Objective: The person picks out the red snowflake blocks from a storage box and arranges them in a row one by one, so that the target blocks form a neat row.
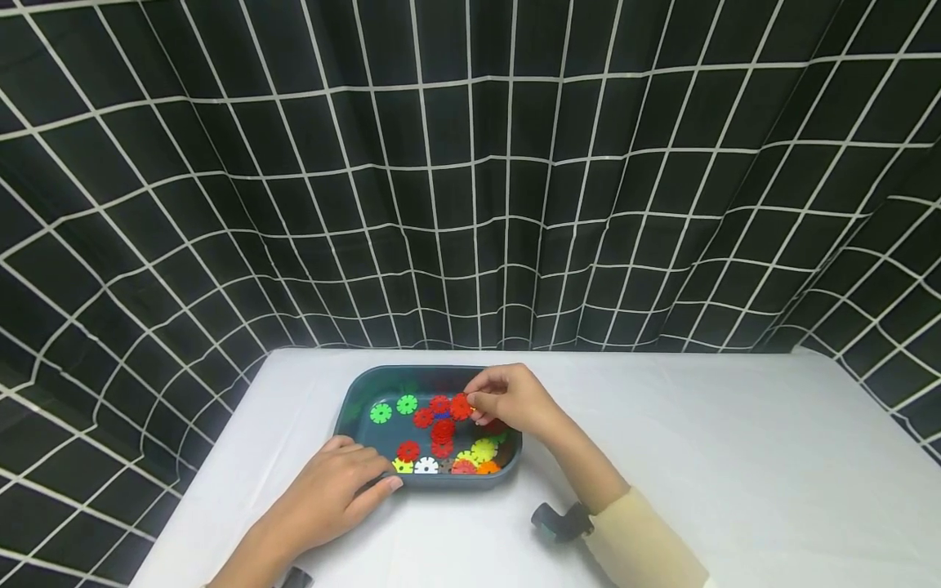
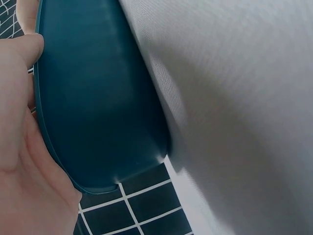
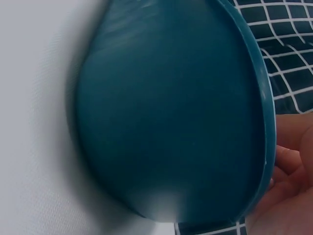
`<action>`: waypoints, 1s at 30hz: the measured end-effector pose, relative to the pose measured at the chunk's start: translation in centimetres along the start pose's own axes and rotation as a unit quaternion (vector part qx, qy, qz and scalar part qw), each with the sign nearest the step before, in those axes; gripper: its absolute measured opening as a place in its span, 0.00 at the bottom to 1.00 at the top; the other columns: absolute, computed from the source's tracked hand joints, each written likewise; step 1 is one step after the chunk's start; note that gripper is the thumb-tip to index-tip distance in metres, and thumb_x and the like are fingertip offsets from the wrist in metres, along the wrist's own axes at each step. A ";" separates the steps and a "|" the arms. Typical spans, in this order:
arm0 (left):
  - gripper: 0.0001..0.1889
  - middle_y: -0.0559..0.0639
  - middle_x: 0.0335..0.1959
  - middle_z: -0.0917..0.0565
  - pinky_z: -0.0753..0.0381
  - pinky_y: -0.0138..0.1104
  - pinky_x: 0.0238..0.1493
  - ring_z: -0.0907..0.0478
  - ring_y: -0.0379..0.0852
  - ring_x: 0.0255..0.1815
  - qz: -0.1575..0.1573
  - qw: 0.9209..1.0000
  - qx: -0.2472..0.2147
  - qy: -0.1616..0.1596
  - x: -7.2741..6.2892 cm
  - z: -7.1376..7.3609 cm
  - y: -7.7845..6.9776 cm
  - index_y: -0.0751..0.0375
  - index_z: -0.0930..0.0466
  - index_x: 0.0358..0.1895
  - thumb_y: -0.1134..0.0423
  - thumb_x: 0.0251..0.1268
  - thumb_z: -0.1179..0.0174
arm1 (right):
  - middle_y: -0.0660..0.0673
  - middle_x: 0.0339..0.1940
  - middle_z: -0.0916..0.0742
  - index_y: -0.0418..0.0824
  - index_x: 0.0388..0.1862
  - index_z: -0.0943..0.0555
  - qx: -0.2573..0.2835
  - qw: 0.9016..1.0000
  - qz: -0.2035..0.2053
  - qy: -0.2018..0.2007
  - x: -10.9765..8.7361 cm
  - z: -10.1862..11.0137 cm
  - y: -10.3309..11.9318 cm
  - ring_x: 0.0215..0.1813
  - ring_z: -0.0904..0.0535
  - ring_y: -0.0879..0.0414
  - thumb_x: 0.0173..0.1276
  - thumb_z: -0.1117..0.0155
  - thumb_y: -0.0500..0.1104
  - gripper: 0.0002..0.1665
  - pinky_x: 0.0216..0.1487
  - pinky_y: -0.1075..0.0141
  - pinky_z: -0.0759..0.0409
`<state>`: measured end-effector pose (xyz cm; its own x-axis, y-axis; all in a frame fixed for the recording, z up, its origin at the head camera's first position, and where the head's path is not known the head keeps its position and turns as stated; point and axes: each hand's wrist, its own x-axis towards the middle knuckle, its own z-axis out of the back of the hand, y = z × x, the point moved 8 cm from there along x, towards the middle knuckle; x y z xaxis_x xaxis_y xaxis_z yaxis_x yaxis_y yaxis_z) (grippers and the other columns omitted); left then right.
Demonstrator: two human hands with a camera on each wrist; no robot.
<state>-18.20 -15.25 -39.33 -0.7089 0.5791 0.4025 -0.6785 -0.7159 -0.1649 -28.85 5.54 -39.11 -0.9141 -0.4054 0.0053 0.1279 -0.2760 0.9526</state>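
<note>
One red notched disc (image 1: 461, 407) is pinched between the thumb and fingers of the right hand (image 1: 517, 400), over the right half of the tray (image 1: 429, 481). The left hand (image 1: 341, 483) grips the tray's rim at its near left corner, thumb on the outside. Closest to the held disc, around the tray's middle, lies a cluster of red discs (image 1: 443, 433), partly stacked, with a bit of a blue disc (image 1: 442, 415) showing among them. Toward the tray's near right corner are yellow discs (image 1: 483, 449) and an orange disc (image 1: 488, 468). Along the tray's near wall sits a white disc (image 1: 426, 465), with a single red disc just behind it. Two green discs (image 1: 393, 409) lie apart in the tray's far left part. Under the tray is the white-covered table (image 1: 706, 457); beyond the tray hangs a black curtain (image 1: 456, 196) with white grid lines.
</note>
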 end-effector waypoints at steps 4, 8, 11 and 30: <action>0.08 0.26 0.28 0.24 0.29 0.39 0.50 0.23 0.30 0.33 -0.002 1.000 0.003 -0.005 -0.1 0.1 0.0 0.43 0.17 0.33 0.49 0.72 0.39 | 0.36 0.31 0.13 0.29 0.39 0.16 0.017 1.000 -0.004 -0.011 0.0 0.5 -0.1 0.30 0.14 0.41 0.67 0.33 0.29 0.03 0.38 0.53 0.14; 0.08 0.26 0.29 0.24 0.29 0.39 0.50 0.23 0.30 0.34 -0.001 1.000 0.001 -0.006 -0.1 0.2 0.0 0.43 0.17 0.34 0.49 0.72 0.39 | 0.34 0.33 0.12 0.28 0.39 0.15 0.031 0.999 -0.012 -0.016 -0.1 0.9 -0.3 0.30 0.14 0.46 0.66 0.33 0.30 0.05 0.38 0.56 0.14; 0.08 0.26 0.29 0.24 0.28 0.40 0.51 0.23 0.30 0.34 0.001 1.000 0.000 -0.002 0.0 0.2 0.0 0.43 0.17 0.34 0.49 0.72 0.39 | 0.36 0.32 0.12 0.28 0.40 0.15 0.039 0.999 -0.021 -0.025 -0.3 1.2 -0.5 0.29 0.14 0.49 0.66 0.32 0.30 0.06 0.38 0.58 0.14; 0.09 0.27 0.28 0.25 0.28 0.40 0.51 0.24 0.30 0.33 0.001 1.000 -0.005 -0.003 0.0 0.1 0.0 0.43 0.17 0.33 0.49 0.72 0.40 | 0.37 0.34 0.13 0.28 0.43 0.15 0.079 0.993 -0.040 -0.083 -0.8 5.6 -1.7 0.31 0.14 0.50 0.67 0.32 0.32 0.08 0.39 0.59 0.15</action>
<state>-18.13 -15.29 -39.27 -0.7085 0.5758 0.4081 -0.6794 -0.7130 -0.1735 -30.48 11.19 -39.05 -0.9713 -0.2352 -0.0357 0.0018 -0.1571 0.9876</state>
